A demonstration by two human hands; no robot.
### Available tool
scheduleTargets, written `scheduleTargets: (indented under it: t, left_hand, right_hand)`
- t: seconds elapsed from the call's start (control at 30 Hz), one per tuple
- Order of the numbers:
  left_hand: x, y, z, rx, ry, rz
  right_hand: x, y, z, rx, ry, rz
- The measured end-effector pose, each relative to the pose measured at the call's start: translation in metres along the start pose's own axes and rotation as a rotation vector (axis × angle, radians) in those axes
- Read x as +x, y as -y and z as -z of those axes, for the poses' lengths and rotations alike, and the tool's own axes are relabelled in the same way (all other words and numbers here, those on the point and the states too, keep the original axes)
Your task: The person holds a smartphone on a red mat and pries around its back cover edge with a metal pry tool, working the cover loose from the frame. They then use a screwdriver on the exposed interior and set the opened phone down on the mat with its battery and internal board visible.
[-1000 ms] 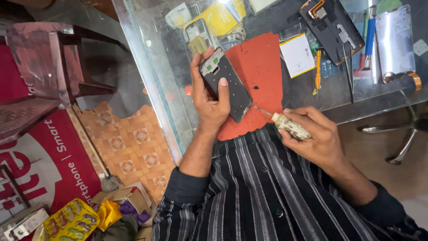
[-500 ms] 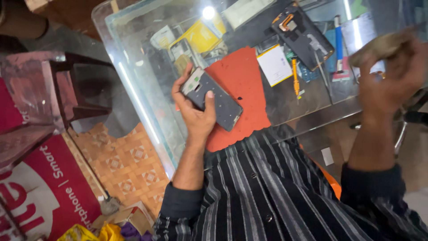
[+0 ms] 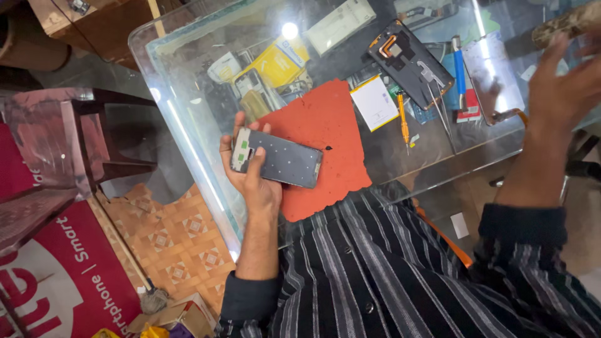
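our left hand (image 3: 253, 178) grips the opened phone (image 3: 277, 164) above the red mat (image 3: 325, 125); our right hand (image 3: 563, 87), raised and blurred, clasps a brush (image 3: 573, 22); back cover (image 3: 410, 55) still off.

Reds, yellows and dark stripes around the two hands

The left hand (image 3: 250, 178) grips a dark grey phone frame (image 3: 278, 161) with a pale green patch at its end, just over a rust-red mat (image 3: 328, 128). Beyond it lie yellow packets (image 3: 275, 62); toward the right hand (image 3: 563, 87) sit a white-and-yellow battery (image 3: 374, 102), an orange-handled tool (image 3: 404, 122), a black phone back with a copper ring (image 3: 410, 55) and a blue tool (image 3: 459, 69). The sleeves and shirt (image 3: 375, 269) are black with thin white stripes. Below the left forearm, tan floor tiles (image 3: 181, 231) carry a diamond pattern beside a red-and-white sign (image 3: 56, 275).
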State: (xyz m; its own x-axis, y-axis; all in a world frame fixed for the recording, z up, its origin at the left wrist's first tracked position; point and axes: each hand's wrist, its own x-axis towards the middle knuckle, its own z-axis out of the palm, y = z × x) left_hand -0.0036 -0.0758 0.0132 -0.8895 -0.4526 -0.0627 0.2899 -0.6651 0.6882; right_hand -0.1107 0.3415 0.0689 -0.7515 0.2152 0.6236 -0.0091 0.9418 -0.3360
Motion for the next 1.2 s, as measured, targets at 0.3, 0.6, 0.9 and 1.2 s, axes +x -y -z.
scheduleTargets:
  t: [0.3, 0.6, 0.9, 1.2]
  left_hand:
    - [-0.027, 0.005, 0.013, 0.311, 0.311, -0.04]
    - [-0.037, 0.012, 0.018, 0.348, 0.353, -0.066]
    - [-0.035, 0.009, 0.002, 0.406, 0.309, -0.033]
    - [-0.03, 0.01, 0.002, 0.344, 0.29, -0.002]
  right_hand:
    - [-0.041, 0.005, -0.036, -0.05, 0.423, 0.263]
    - [-0.047, 0.072, 0.01, 0.324, 0.496, -0.279]
    - [-0.114, 0.177, 0.012, 0.501, 1.047, 0.311]
    - [-0.109, 0.182, 0.011, 0.528, 1.03, 0.266]
